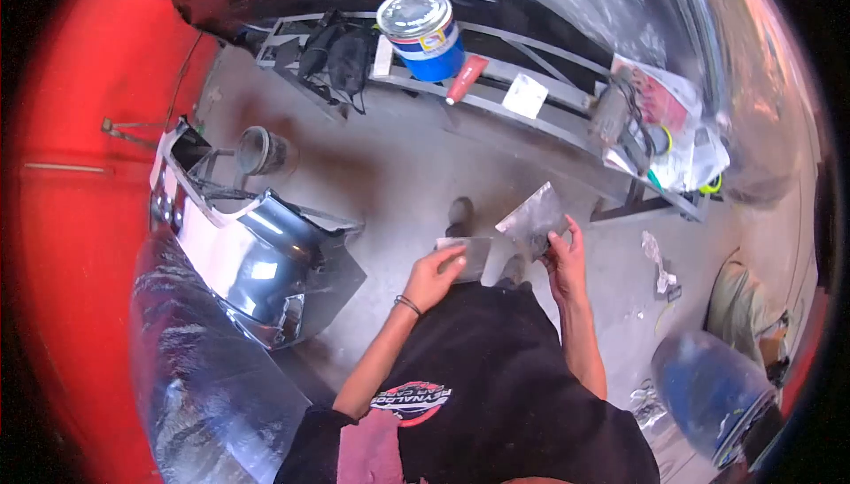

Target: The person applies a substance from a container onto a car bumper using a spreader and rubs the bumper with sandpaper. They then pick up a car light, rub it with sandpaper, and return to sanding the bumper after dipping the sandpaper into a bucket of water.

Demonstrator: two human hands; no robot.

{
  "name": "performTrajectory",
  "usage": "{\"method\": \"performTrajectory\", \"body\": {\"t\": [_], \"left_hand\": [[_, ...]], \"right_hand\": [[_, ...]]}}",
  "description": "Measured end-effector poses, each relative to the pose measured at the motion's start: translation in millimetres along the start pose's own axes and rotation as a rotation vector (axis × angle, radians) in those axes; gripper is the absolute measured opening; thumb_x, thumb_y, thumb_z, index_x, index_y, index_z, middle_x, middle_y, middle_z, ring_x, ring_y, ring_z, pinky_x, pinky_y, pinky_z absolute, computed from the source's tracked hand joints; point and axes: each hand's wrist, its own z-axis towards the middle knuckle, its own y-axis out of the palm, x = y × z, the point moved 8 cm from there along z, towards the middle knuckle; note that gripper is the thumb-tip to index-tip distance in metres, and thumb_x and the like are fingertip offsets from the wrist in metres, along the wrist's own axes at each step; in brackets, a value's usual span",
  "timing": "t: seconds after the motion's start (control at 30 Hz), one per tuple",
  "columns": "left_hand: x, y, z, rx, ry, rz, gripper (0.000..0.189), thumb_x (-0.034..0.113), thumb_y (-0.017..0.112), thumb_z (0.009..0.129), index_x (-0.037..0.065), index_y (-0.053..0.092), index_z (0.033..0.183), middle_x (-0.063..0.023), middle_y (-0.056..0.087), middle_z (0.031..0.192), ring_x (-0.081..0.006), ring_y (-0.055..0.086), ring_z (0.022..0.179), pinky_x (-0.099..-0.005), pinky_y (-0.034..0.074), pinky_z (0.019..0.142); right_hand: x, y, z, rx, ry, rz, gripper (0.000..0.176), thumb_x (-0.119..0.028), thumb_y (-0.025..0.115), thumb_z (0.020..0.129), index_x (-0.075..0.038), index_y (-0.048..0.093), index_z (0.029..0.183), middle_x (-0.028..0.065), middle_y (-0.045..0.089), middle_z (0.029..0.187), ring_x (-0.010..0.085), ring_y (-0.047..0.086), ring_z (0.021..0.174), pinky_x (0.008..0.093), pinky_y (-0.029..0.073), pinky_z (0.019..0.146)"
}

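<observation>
I stand on a grey concrete floor and look down at my hands. My left hand [434, 276] holds a flat metal spreader [469, 254] by its edge, thumb on top. My right hand [564, 258] grips a second, wider metal spreader [534, 212] smeared with grey filler, tilted up to the right. The two blades sit close together in front of my black shirt. My shoes [460, 216] show just beyond the blades.
A glossy dark car bumper [257, 263] lies at the left beside a red car body [80, 218]. A metal rack [531, 85] behind carries a blue-and-white can [423, 32], a red tube [467, 78], bags and tools. A blue drum [708, 391] stands at the lower right.
</observation>
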Motion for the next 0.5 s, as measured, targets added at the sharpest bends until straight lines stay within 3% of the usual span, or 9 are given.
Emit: {"method": "performTrajectory", "body": {"t": [0.07,0.1,0.13,0.2,0.23,0.33,0.4,0.47,0.5], "left_hand": [[23.4,7.2,28.5,-0.154,0.042,-0.056,0.044,0.028,0.067,0.102,0.005,0.064,0.139,-0.0145,0.066,0.141,-0.0232,0.061,0.131,-0.0348,0.044,0.112],[32.9,6.9,43.5,-0.187,0.068,-0.088,0.045,0.032,0.067,0.103,0.006,0.063,0.14,-0.0084,0.067,0.138,-0.0181,0.061,0.127,-0.0335,0.045,0.109],[41.1,2.5,60.1,-0.176,0.075,-0.101,0.045,0.032,0.067,0.103,0.006,0.063,0.14,-0.0084,0.067,0.138,-0.0181,0.061,0.127,-0.0335,0.045,0.109],[57.0,-2.2,94.8,-0.239,0.069,-0.211,0.042,0.037,0.068,0.101,0.004,0.07,0.126,-0.0086,0.074,0.115,-0.0138,0.066,0.106,-0.0324,0.052,0.093],[32.7,4.3,120.8,-0.232,0.075,-0.311,0.042,0.04,0.068,0.101,0.002,0.071,0.12,-0.0011,0.072,0.099,-0.0074,0.059,0.09,-0.0299,0.05,0.078],[22.0,-11.3,175.1,-0.223,-0.081,-0.553,0.041,0.04,0.066,0.103,0.001,0.073,0.114,0.0036,0.069,0.095,-0.0054,0.056,0.083,-0.0281,0.048,0.07],[38.3,-37.5,198.6,-0.217,-0.047,-0.733,0.041,0.04,0.064,0.104,0.001,0.074,0.108,0.0041,0.069,0.096,-0.0059,0.056,0.083,-0.0274,0.048,0.072],[17.3,-45.8,220.9,-0.304,-0.145,-0.669,0.041,0.036,0.058,0.107,0.0,0.068,0.124,-0.0008,0.072,0.112,-0.0088,0.065,0.097,-0.0266,0.051,0.088],[15.8,-52.5,227.0,-0.297,-0.155,-0.682,0.041,0.036,0.058,0.107,0.0,0.068,0.124,-0.0008,0.072,0.112,-0.0088,0.065,0.097,-0.0266,0.051,0.088]], "right_hand": [[-4.3,23.4,18.3,-0.002,0.012,0.028,0.064,-0.013,0.067,0.099,-0.013,0.032,0.153,0.0069,0.066,0.106,0.0151,0.065,0.09,0.0367,0.056,0.082],[-6.7,36.1,28.8,0.004,0.021,0.071,0.056,-0.013,0.065,0.101,-0.012,0.036,0.149,0.0071,0.066,0.105,0.0152,0.065,0.091,0.0384,0.057,0.084],[-9.8,48.0,38.1,-0.005,0.015,0.056,0.056,-0.013,0.065,0.101,-0.012,0.036,0.149,0.0071,0.066,0.105,0.0152,0.065,0.091,0.0384,0.057,0.084],[-15.0,79.8,56.7,-0.061,0.005,-0.049,0.045,-0.013,0.065,0.101,-0.01,0.042,0.139,0.007,0.068,0.101,0.0164,0.068,0.088,0.0378,0.059,0.082],[-17.2,98.3,66.8,-0.074,0.0,-0.064,0.045,-0.013,0.065,0.101,-0.01,0.042,0.139,0.007,0.068,0.101,0.0164,0.068,0.088,0.0378,0.059,0.082],[-21.1,142.7,84.1,-0.13,-0.036,-0.257,0.034,-0.015,0.065,0.101,-0.009,0.047,0.13,0.0067,0.069,0.095,0.0165,0.069,0.083,0.0335,0.059,0.075],[-24.9,165.4,100.0,-0.141,-0.025,-0.4,0.026,-0.016,0.065,0.102,-0.008,0.052,0.123,0.0068,0.07,0.091,0.0162,0.07,0.078,0.0303,0.058,0.069],[-25.2,174.2,122.5,-0.112,-0.014,-0.416,0.023,-0.018,0.064,0.103,-0.006,0.056,0.122,0.0075,0.071,0.095,0.015,0.069,0.079,0.0284,0.056,0.069],[-28.7,172.4,132.9,-0.078,-0.041,-0.418,0.024,-0.019,0.063,0.104,-0.006,0.057,0.124,0.0077,0.072,0.098,0.0149,0.069,0.079,0.0279,0.056,0.069]]}}
